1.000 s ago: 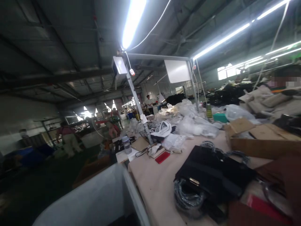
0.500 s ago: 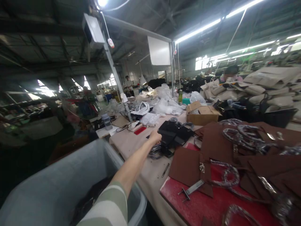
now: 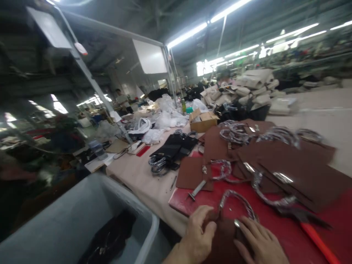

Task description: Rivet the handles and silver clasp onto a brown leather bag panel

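At the bottom of the view, a brown handbag piece [image 3: 224, 240] with a plastic-wrapped handle [image 3: 237, 193] lies at the near edge of the red board. My left hand [image 3: 198, 231] grips its left side, thumb and fingers closed near the base of the handle. On its right side my right hand [image 3: 260, 240] holds it, fingers bent beside a small shiny metal fitting [image 3: 237, 223]. The lower part of the piece runs out of the frame. Just beyond are a flat brown panel with a clasp [image 3: 189, 172] and a metal caliper-like tool [image 3: 197, 190].
Brown bag pieces [image 3: 291, 161] with wrapped handles cover the red board [image 3: 275, 223]. Orange-handled pliers [image 3: 316, 234] lie at right. Black bag pieces [image 3: 169, 148] and a cardboard box [image 3: 203, 123] sit farther back. A grey bin [image 3: 143, 198] with dark items stands at left.
The view has swung right. An arm that reached out to the black pieces has drawn back. Both my hands are now together on a brown handbag piece at the near edge.
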Tool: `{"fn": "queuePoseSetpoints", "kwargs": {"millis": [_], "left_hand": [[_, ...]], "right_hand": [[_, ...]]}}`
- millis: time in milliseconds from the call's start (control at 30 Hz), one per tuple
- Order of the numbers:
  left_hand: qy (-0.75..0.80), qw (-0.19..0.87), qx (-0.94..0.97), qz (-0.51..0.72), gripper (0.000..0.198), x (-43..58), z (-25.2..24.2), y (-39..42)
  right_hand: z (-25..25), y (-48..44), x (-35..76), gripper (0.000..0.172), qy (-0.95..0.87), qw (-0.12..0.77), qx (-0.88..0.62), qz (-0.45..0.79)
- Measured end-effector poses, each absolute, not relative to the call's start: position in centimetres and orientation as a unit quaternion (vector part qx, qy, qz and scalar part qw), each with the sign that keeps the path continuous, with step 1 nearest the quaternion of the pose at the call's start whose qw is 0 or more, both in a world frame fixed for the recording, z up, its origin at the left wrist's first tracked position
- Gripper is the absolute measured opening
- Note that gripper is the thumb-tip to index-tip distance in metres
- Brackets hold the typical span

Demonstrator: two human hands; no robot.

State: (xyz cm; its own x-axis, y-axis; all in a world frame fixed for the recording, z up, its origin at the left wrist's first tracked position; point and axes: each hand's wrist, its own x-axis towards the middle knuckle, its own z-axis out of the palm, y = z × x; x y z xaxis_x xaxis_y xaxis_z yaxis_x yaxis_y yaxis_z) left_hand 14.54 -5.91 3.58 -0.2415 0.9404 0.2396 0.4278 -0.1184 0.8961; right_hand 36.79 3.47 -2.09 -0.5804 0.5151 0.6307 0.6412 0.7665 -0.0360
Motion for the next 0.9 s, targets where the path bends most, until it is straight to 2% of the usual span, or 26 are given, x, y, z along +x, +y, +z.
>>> {"fn": "queuePoseSetpoints", "kwargs": {"millis": [133, 233, 333, 433, 533, 700, 900], "left_hand": [[0.567, 0.278, 0.628, 0.456, 0.045, 14.9, 2.3, -5.4], [0.558, 0.261, 0.658, 0.433, 0.036, 14.4, 1.2, -4.1], [0.541, 0.241, 0.688, 0.42, 0.03, 14.0, 1.2, -3.6], [0.525, 0.227, 0.702, 0.424, 0.036, 14.2, 2.0, -3.6], [0.495, 0.246, 0.716, 0.426, 0.038, 15.1, 2.6, -3.2], [0.48, 0.275, 0.723, 0.413, 0.007, 16.3, 1.9, -2.4], [0.469, 0.253, 0.712, 0.457, 0.013, 16.8, 0.8, -2.4]], "right_hand": [[2.1, 0.7, 35.9, 0.037, -0.895, 0.209, -0.389, 0.057], [3.1, 0.7, 36.3, 0.051, -0.897, 0.169, -0.398, 0.096], [2.9, 0.6, 37.0, 0.057, -0.884, 0.168, -0.429, 0.073], [2.3, 0.3, 37.3, 0.056, -0.872, 0.172, -0.451, 0.081], [2.0, 0.4, 37.1, 0.062, -0.871, 0.179, -0.448, 0.095], [2.1, 0.6, 36.9, 0.063, -0.868, 0.196, -0.446, 0.096], [1.9, 0.6, 36.8, 0.062, -0.859, 0.2, -0.458, 0.108]]}}
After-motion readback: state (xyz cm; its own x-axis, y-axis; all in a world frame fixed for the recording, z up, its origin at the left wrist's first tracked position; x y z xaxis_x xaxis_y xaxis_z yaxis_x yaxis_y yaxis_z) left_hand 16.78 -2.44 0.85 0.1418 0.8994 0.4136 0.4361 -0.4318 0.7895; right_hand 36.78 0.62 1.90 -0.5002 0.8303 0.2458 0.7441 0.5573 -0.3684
